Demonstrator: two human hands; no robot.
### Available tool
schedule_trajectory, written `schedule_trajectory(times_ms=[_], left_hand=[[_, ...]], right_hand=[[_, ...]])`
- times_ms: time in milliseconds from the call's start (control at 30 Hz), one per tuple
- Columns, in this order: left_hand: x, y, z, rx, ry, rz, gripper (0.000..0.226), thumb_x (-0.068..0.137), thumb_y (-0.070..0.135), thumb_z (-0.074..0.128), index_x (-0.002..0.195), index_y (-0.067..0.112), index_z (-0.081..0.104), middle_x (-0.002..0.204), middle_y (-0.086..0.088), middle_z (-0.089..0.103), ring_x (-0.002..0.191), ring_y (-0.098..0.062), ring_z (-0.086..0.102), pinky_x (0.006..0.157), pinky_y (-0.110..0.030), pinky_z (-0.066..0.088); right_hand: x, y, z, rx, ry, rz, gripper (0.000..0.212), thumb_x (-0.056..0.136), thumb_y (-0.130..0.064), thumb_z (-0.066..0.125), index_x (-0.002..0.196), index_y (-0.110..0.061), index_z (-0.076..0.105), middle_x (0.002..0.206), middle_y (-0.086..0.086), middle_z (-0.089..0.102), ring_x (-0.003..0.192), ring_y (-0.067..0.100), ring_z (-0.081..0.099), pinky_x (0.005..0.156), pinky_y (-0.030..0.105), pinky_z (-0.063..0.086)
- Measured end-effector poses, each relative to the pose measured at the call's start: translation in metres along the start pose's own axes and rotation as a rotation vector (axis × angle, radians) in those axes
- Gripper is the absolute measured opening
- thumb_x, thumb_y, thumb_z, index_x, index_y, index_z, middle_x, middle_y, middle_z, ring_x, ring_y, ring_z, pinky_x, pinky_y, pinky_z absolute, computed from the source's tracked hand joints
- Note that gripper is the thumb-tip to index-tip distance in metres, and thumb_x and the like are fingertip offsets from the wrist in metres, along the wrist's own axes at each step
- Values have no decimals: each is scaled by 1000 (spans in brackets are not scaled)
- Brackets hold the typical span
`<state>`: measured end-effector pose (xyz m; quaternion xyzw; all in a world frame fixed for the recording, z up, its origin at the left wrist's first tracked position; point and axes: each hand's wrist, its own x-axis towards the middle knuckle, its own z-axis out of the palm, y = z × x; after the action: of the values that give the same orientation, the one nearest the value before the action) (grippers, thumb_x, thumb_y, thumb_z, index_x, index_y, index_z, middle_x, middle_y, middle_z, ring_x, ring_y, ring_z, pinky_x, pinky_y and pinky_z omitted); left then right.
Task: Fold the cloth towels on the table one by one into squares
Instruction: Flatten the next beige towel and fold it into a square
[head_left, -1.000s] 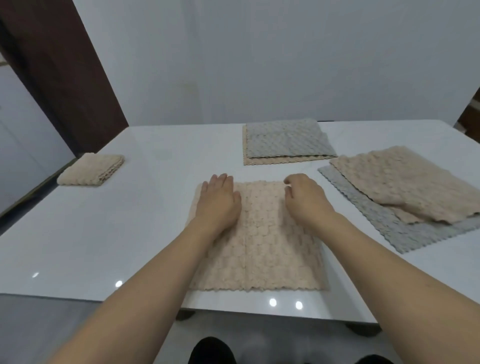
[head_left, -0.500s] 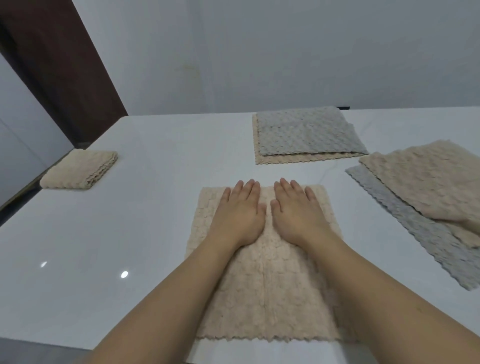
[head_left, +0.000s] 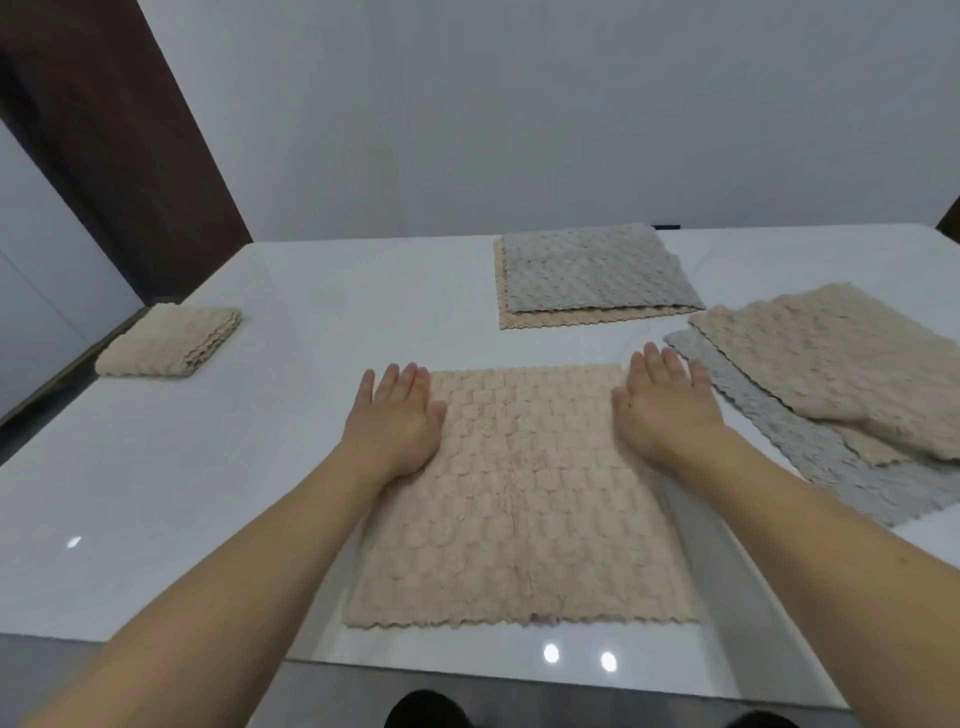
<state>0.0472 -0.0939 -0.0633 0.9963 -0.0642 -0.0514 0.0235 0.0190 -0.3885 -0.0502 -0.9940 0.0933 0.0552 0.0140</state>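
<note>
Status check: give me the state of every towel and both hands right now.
Front beige towel: flat, half-folded.
Left hand: open, on its left edge.
Right hand: open, at its right edge.
Small beige towel: folded square.
Grey-on-beige pair: stacked.
Right pile: loose, unfolded.

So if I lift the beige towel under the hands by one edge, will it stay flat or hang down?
The beige towel would probably droop: it lies limp and flat. It looks light, thin at its wavy edge. It may slide on the glossy table.
</note>
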Motion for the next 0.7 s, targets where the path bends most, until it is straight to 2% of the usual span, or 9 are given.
schedule_trajectory(times_ms=[100,133,200,267,400,500,567,633,700], left_hand=[[-20,46,-7,-212,100,-16,60,106,39,13,158,8,11,166,-7,5,153,-23,-2,123,-45,-5],[-35,62,-3,-260,103,42,59,106,37,15,158,9,12,166,-6,6,153,-23,0,123,-44,-3],[-71,80,17,-193,88,187,58,106,36,16,159,13,8,167,-2,3,153,-19,-1,124,-41,-2],[-92,65,28,-123,75,229,59,106,40,14,159,18,4,167,2,0,153,-15,-4,124,-38,-3],[-97,12,22,-56,35,97,60,105,42,11,159,17,3,167,2,-1,153,-16,-3,124,-39,-3],[-99,14,15,-47,83,3,61,105,40,12,159,12,8,167,-3,4,153,-21,0,123,-44,-3],[-110,43,13,-129,132,1,60,105,37,14,158,9,10,166,-7,7,153,-23,2,123,-44,-3],[-129,72,19,-147,126,117,59,106,36,14,158,10,6,166,-6,4,153,-22,-1,124,-43,-2],[-147,74,27,-105,77,208,60,105,40,11,159,15,1,166,-1,-3,153,-17,-7,124,-41,-3]], right_hand=[[-31,-43,-10,185,149,-123,60,103,-35,13,155,-9,0,163,7,-7,150,21,-7,121,41,-5],[-45,-57,-5,238,134,-204,59,104,-35,14,156,-10,2,163,5,-5,150,20,-6,121,40,-5],[-70,-71,18,222,57,-323,59,103,-37,15,156,-14,3,163,0,-3,150,16,-4,121,40,-3],[-75,-55,32,154,23,-328,59,103,-40,12,156,-16,2,163,-1,-5,150,16,-5,121,40,-4],[-76,-12,28,107,-26,-138,60,103,-38,9,156,-13,-1,163,2,-8,150,19,-6,121,42,-3],[-95,-14,24,124,80,-63,59,103,-35,10,155,-8,3,163,7,-5,150,21,-5,121,42,-4],[-115,-36,23,192,131,-174,58,103,-34,11,156,-10,3,163,6,-6,150,21,-5,121,41,-4],[-132,-57,32,186,96,-339,58,103,-35,13,156,-14,2,163,3,-6,150,20,-4,121,42,-2],[-136,-53,38,129,40,-380,58,103,-38,11,156,-18,0,163,-1,-7,150,16,-6,121,42,-3]])
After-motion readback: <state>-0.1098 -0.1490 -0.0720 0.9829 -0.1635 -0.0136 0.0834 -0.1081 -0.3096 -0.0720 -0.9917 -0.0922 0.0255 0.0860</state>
